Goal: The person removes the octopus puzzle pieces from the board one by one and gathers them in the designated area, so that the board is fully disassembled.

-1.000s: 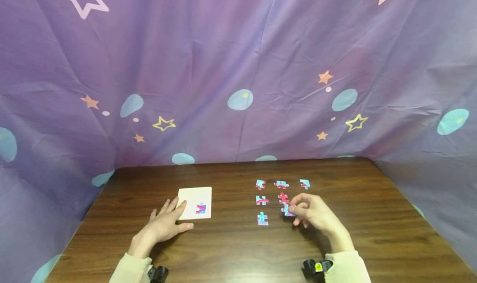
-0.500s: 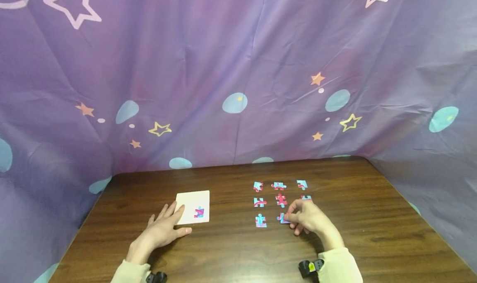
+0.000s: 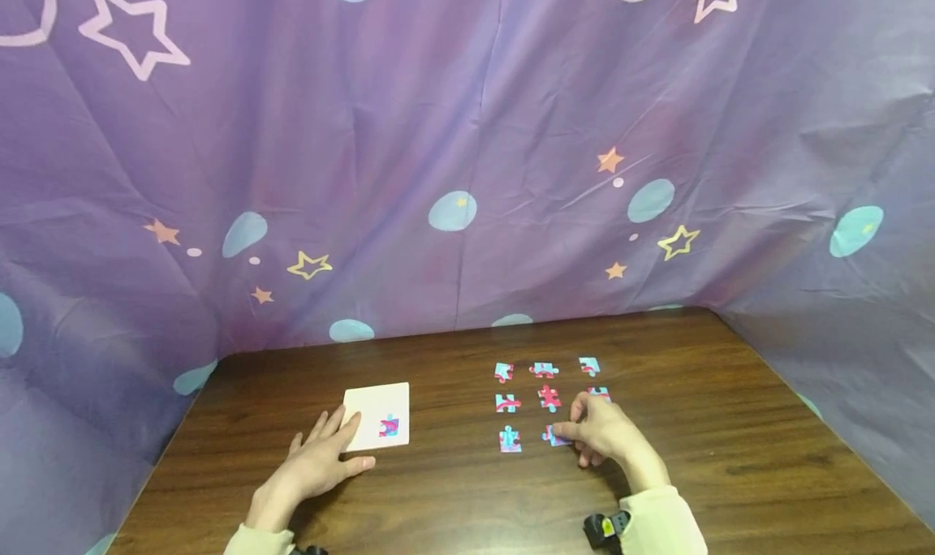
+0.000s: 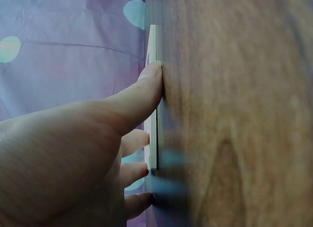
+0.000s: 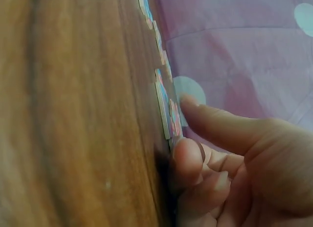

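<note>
My left hand (image 3: 310,458) rests with spread fingers at the left side of a white square board (image 3: 365,401). In the left wrist view its thumb (image 4: 134,97) lies along the board's front edge. One blue, pink and purple jigsaw puzzle piece (image 3: 389,426) sits at the board's lower right. My right hand (image 3: 602,433) is over a jigsaw puzzle piece (image 3: 553,436) in the nearest row. That piece lies flat on the table; in the right wrist view the thumb (image 5: 215,122) is raised off it and the other fingers curl loosely beside its edge.
Several more puzzle pieces lie apart in loose rows on the brown table (image 3: 438,498), among them a red middle piece (image 3: 549,398). Another piece (image 3: 599,394) is partly hidden behind the right hand. A purple patterned cloth (image 3: 467,133) hangs behind the table.
My right hand has brought its puzzle piece toward me, away from the red piece, and laid it in the nearest row. The left hand stays at the board. The head view has tilted up slightly.
</note>
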The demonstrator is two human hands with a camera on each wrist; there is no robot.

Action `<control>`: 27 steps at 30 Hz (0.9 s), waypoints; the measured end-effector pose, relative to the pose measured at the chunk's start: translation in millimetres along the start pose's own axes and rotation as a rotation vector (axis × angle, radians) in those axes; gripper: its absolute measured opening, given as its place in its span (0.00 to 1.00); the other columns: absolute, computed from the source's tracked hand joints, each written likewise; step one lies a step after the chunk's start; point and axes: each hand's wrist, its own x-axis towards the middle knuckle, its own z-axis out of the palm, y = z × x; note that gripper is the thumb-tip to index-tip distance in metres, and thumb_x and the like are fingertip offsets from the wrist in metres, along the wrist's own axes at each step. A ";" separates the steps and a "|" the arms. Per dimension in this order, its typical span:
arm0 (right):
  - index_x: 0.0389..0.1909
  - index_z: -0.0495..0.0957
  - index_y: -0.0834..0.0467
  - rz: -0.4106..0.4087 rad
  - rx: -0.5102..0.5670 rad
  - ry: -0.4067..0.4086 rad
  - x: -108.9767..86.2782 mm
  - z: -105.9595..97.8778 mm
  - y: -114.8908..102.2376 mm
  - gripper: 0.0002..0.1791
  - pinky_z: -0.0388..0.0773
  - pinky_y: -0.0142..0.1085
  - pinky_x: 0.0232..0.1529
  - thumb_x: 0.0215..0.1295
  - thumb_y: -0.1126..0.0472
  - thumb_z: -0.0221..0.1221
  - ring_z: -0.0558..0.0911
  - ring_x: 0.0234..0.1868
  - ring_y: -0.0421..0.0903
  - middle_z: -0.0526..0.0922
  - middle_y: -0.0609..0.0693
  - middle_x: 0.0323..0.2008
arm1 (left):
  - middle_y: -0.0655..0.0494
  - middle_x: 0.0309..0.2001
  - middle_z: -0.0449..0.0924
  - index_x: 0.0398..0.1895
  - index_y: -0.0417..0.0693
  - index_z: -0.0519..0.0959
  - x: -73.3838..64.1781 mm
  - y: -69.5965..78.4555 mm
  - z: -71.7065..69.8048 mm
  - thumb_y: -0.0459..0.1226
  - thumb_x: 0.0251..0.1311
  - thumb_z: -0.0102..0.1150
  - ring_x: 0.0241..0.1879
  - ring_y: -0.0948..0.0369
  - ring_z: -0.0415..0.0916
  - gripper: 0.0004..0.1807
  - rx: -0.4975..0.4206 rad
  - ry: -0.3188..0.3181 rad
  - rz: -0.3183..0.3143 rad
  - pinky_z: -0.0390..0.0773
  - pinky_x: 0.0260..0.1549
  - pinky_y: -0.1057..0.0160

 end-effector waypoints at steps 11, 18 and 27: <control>0.37 0.73 0.64 -0.274 -0.040 -0.081 -0.4 -5.1 -9.7 0.11 0.76 0.38 0.16 0.61 0.63 0.65 0.77 0.15 0.47 0.77 0.54 0.19 | 0.32 0.74 0.46 0.74 0.41 0.60 -1.6 1.8 -1.6 0.57 0.59 0.61 0.72 0.33 0.38 0.46 -0.022 -0.008 -0.003 0.35 0.59 0.23; 0.41 0.75 0.63 -0.404 -0.118 -0.099 -1.5 6.6 -31.1 0.12 0.74 0.35 0.19 0.60 0.65 0.64 0.78 0.19 0.43 0.78 0.51 0.20 | 0.32 0.74 0.45 0.74 0.41 0.59 0.5 1.0 -1.1 0.58 0.59 0.61 0.72 0.33 0.38 0.47 -0.015 -0.007 -0.004 0.35 0.58 0.22; 0.41 0.77 0.60 -0.538 -0.193 -0.054 -1.6 38.3 -52.1 0.11 0.73 0.33 0.28 0.59 0.65 0.65 0.75 0.25 0.37 0.77 0.41 0.24 | 0.32 0.74 0.46 0.74 0.41 0.60 0.9 0.3 0.9 0.58 0.59 0.60 0.72 0.33 0.39 0.46 -0.002 -0.002 0.000 0.36 0.59 0.22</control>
